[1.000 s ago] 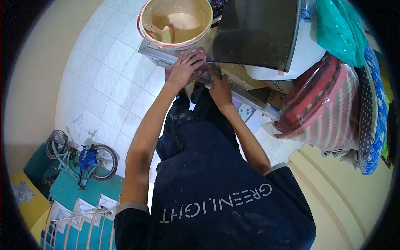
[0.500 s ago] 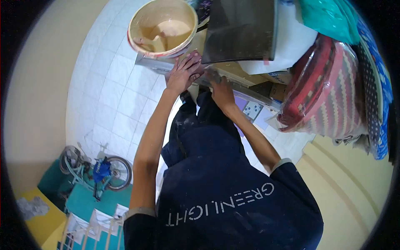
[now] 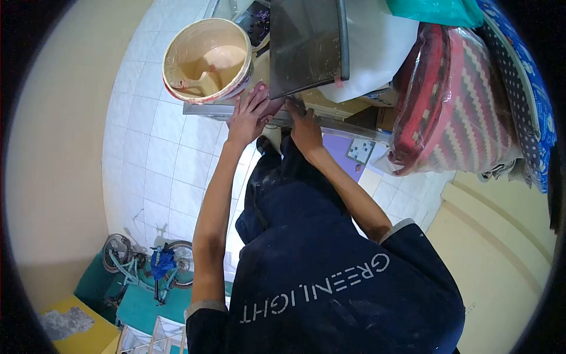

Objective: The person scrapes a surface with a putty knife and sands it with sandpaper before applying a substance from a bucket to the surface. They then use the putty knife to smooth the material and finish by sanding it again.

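My left hand (image 3: 250, 116) lies flat with fingers spread on a reddish-brown sheet (image 3: 275, 107) at the front edge of a table (image 3: 203, 110). Close to its right, my right hand (image 3: 304, 125) has its fingers bent and closed on the right end of that sheet, mostly hidden under both hands. Just beyond my left hand stands a white bucket (image 3: 171, 56) with cream-coloured liquid and a cream-coloured handle (image 3: 203, 85) resting inside. A dark glossy panel (image 3: 306, 50) stands right behind my fingertips.
Plastic-wrapped striped bedding (image 3: 460, 112) and a teal bag (image 3: 439, 10) are piled at the right. White sheeting (image 3: 377, 47) lies behind the panel. A bicycle (image 3: 156, 265) is at lower left on the teal floor, near stair railings. Pale tiles (image 3: 162, 147) cover the floor.
The view has shifted, so the bucket, panel and bedding appear further left. My hands stay at the table edge on the sheet, the right fingers slightly more bent.
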Tool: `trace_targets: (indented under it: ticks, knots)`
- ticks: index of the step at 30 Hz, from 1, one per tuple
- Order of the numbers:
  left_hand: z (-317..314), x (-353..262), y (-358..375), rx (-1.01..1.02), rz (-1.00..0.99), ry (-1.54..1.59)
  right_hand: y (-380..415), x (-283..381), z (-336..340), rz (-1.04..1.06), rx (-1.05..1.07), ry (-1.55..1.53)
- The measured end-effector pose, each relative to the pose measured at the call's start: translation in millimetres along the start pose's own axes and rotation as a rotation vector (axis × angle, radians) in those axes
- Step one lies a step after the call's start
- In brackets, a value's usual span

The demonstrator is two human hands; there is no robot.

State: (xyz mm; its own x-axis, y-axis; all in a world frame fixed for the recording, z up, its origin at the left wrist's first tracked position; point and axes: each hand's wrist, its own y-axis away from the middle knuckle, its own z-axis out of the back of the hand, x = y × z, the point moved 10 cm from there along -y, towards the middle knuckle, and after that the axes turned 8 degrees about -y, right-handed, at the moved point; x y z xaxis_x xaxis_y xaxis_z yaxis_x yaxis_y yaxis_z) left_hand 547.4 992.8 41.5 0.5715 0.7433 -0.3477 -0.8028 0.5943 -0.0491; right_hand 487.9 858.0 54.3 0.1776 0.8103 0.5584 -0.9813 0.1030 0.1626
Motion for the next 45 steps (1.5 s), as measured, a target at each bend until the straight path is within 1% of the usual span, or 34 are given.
trace_targets:
  ticks: [1, 3, 4, 5, 7, 8, 9, 12, 14, 15, 16, 17, 19, 20, 22, 27, 29, 30, 31, 33, 34, 35, 37, 38, 39, 40, 41, 42, 44, 45]
  knots:
    - [-1, 0, 4, 0.011, -0.002, -0.001, 7, 1, -9, -0.008, 0.004, -0.006]
    - [2, 1, 0, 0.004, 0.004, 0.000, 15, 17, -24, 0.105, 0.108, 0.126]
    - [3, 0, -1, -0.001, 0.002, 0.011, 10, 4, -28, 0.036, 0.215, 0.101]
    - [4, 0, -4, -0.005, 0.001, 0.010, 4, 5, -25, 0.039, 0.211, 0.103]
    - [1, 1, 1, 0.009, 0.012, -0.013, -1, -3, -8, -0.076, 0.024, 0.028]
    - [-2, 1, 6, 0.021, 0.012, -0.013, 5, 7, -19, -0.066, 0.174, 0.005]
    - [-1, 1, 5, 0.012, 0.000, -0.017, 8, 6, -19, -0.068, 0.169, 0.002]
    - [3, 0, -6, -0.002, -0.014, -0.013, 3, 17, -18, 0.024, 0.212, 0.079]
    - [0, 1, 1, 0.014, -0.013, -0.022, 5, 20, -18, -0.025, 0.221, 0.048]
    - [-1, -1, 6, 0.024, -0.014, -0.021, 9, 19, -17, -0.060, 0.215, 0.030]
    - [-1, 1, 4, 0.025, -0.003, 0.002, 14, 10, -36, 0.037, 0.189, 0.053]
    - [1, 2, 0, 0.025, 0.007, 0.027, 10, 4, -37, 0.035, 0.178, 0.054]
    - [2, 1, -4, 0.038, 0.013, 0.018, -1, -4, -20, 0.111, -0.031, 0.065]
    - [-1, 2, -4, 0.039, 0.013, 0.003, -6, 5, -8, -0.010, 0.029, 0.036]
    - [-1, 0, 1, 0.031, 0.005, -0.017, 18, 7, -18, -0.028, 0.073, 0.012]
    - [-5, 5, 1, 0.036, 0.015, 0.034, 7, 6, -21, -0.032, 0.076, 0.027]
    - [-8, 3, 1, 0.065, 0.018, -0.038, -7, 13, -18, 0.022, -0.018, 0.046]
    - [-5, 2, 1, 0.048, 0.021, -0.040, -6, 18, -12, -0.005, 0.093, 0.029]
    - [-3, 3, -1, 0.038, 0.025, -0.044, -4, 10, -13, 0.006, 0.090, 0.032]
    - [-3, 5, 1, -0.003, 0.016, 0.001, 2, 0, -1, 0.130, -0.091, -0.208]
    - [-3, 5, 1, -0.026, 0.013, 0.006, 11, -11, 6, 0.093, -0.157, -0.275]
    - [-2, 4, 2, -0.027, 0.021, 0.012, 12, -15, 9, 0.095, -0.149, -0.270]
    - [-2, 6, 1, 0.002, 0.035, 0.029, 13, -41, -11, -0.135, 0.064, -0.473]
    - [-1, 4, 2, 0.005, 0.036, 0.015, 20, -17, 8, -0.365, 0.165, -0.639]
    - [-1, 5, 4, 0.005, 0.049, 0.013, 21, -22, 0, -0.359, 0.176, -0.638]
    - [1, 4, 4, -0.002, 0.036, 0.029, 12, -10, 11, -0.045, 0.045, -0.383]
    - [3, 3, 3, -0.010, 0.020, 0.044, 13, 23, 29, 0.265, -0.092, -0.125]
    - [4, 3, 3, -0.021, 0.019, 0.063, 11, 26, 34, 0.270, -0.093, -0.125]
    - [3, 4, 2, -0.009, 0.029, 0.055, 7, 5, 9, 0.022, 0.262, 0.183]
    - [0, 4, 3, 0.008, 0.038, 0.048, 7, 3, 7, 0.022, 0.264, 0.185]
